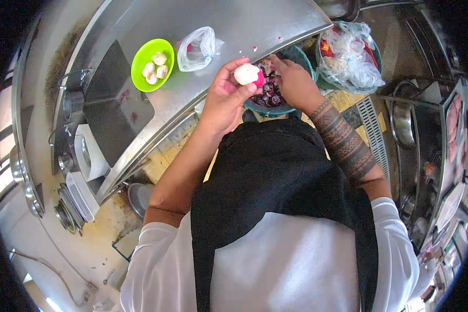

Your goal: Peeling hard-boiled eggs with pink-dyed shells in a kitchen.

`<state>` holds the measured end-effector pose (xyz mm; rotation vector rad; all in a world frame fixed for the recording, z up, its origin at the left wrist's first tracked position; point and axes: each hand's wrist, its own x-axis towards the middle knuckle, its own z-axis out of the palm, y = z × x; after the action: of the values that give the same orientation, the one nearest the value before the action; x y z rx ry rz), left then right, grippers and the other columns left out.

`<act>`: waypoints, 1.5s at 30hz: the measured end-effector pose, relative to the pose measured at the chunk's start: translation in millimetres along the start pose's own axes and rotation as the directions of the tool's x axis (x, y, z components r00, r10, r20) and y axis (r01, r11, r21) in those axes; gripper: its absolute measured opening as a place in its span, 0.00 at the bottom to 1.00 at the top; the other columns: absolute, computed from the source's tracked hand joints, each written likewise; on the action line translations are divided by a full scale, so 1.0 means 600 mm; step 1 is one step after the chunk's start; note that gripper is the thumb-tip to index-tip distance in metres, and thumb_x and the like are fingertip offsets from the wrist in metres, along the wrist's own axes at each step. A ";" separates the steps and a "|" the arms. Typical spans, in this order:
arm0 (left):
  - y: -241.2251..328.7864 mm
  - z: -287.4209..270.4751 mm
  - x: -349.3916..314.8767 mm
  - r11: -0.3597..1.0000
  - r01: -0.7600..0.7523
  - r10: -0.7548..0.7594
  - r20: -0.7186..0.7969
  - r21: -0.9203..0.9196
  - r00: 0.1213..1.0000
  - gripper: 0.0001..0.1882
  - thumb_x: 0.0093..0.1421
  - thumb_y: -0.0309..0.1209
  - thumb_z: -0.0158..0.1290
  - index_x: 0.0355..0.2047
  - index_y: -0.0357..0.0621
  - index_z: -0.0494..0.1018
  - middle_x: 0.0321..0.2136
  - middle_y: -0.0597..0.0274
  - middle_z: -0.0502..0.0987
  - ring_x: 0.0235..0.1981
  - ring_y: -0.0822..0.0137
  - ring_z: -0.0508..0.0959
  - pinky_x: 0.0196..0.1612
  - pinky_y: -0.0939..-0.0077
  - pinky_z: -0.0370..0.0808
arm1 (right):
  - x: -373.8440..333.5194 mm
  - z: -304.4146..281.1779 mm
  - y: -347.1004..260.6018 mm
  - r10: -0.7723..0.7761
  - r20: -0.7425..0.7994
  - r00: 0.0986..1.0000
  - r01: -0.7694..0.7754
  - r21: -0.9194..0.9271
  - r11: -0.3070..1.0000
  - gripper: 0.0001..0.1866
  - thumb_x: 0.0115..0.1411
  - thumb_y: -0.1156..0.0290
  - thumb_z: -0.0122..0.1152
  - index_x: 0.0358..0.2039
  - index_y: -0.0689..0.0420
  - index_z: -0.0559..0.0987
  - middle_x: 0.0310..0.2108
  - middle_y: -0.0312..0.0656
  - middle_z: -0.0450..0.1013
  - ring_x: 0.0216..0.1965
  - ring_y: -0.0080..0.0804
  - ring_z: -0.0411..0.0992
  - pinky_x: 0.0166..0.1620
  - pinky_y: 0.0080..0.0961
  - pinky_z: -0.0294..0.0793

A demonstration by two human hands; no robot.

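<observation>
My left hand [226, 96] is closed around a round, partly peeled white fruit or vegetable [246, 75] with bright pink skin on one side; its exact kind is unclear. It is held above the counter's near edge. Just right of it, my right hand [298, 86] reaches down over a teal bin [308, 61] of dark purple and pale peelings [270, 93]. The fingers of that hand curl inward, and whatever they hold is hidden. A lime-green bowl [140, 78] on the counter contains several whitish peeled pieces [161, 72].
A clear plastic bag [196, 52] lies on the steel counter [234, 21] beside the bowl, with pink scraps nearby. A second bin, stuffed with plastic bags [351, 57], stands right of the first. A floor drain grate [373, 127] and metal shelving with pots [403, 125] are farther right.
</observation>
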<state>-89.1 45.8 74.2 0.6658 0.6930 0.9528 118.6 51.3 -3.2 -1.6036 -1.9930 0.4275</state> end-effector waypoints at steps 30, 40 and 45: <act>-0.060 0.039 -0.028 0.774 -0.191 0.375 -0.193 0.604 0.907 0.30 0.59 0.14 0.60 0.62 0.41 0.67 0.49 0.61 0.73 0.55 0.68 0.76 0.57 0.74 0.76 | 0.013 -0.075 -0.061 0.012 0.348 0.937 -0.296 0.777 0.556 0.13 0.69 0.67 0.57 0.46 0.64 0.77 0.34 0.48 0.79 0.36 0.46 0.77 0.45 0.33 0.76; -0.073 0.091 -0.003 0.766 -0.125 0.366 -0.268 0.631 0.891 0.25 0.62 0.17 0.60 0.60 0.36 0.70 0.51 0.57 0.75 0.52 0.67 0.78 0.57 0.75 0.77 | 0.030 -0.090 -0.022 -0.214 0.059 0.975 0.128 0.636 0.761 0.10 0.69 0.71 0.52 0.44 0.63 0.77 0.34 0.54 0.76 0.35 0.50 0.77 0.40 0.39 0.76; -0.073 0.085 -0.003 0.934 -0.062 0.202 -0.377 0.352 0.904 0.24 0.63 0.19 0.60 0.60 0.36 0.70 0.50 0.57 0.79 0.51 0.68 0.79 0.56 0.74 0.78 | 0.046 -0.101 -0.013 -0.177 0.136 0.975 0.021 0.733 0.680 0.12 0.70 0.68 0.54 0.46 0.63 0.77 0.38 0.55 0.78 0.39 0.50 0.78 0.44 0.34 0.77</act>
<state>-29.0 15.7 71.6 0.8284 1.2133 1.1296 143.9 70.8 55.5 -0.9516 -1.6815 1.2076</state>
